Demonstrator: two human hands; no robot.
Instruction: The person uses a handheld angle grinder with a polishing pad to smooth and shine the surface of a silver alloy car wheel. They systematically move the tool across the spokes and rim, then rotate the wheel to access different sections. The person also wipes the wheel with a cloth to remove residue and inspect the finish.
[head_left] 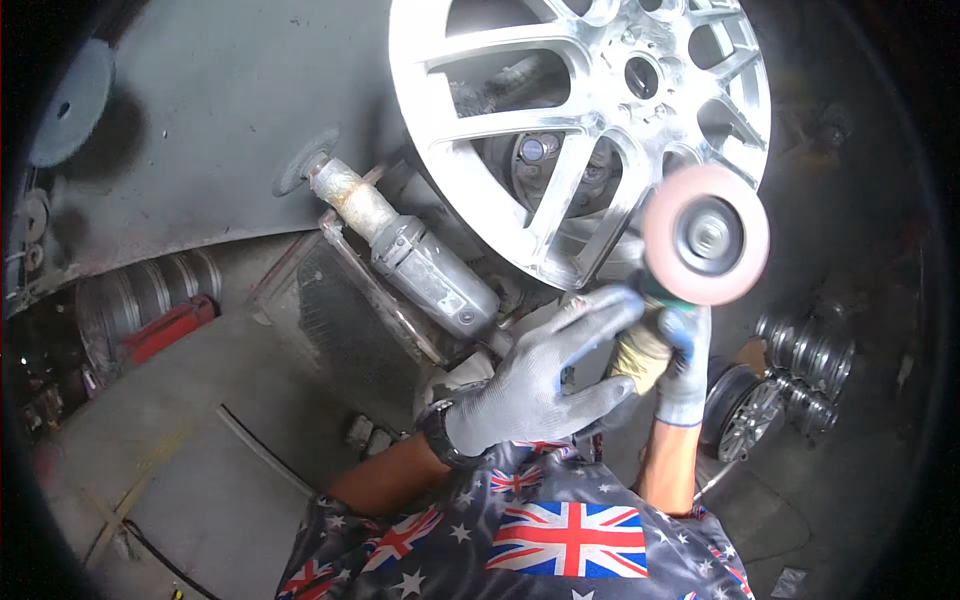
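My right hand [684, 372], in a grey glove, is wrapped round a hand-held grinder whose body has yellow wrapping [641, 357]. On its upper end sits a round pinkish abrasive disc [664, 245] with a dark centre, facing up. My left hand [520, 385], also gloved and with a dark watch at the wrist, is beside the yellow part. Its fingers and thumb are spread apart; I cannot tell whether they touch the tool. Just beyond the disc stands a shiny silver alloy wheel [570, 185], its lower right edge partly hidden by the disc.
A grey power tool [435, 275] with a disc at its end rests on a metal frame [385, 290] left of the wheel. Another disc [75, 105] hangs on the grey panel [240, 120]. Several wheels [815, 350] lie at right. A red object [170, 328] is at left.
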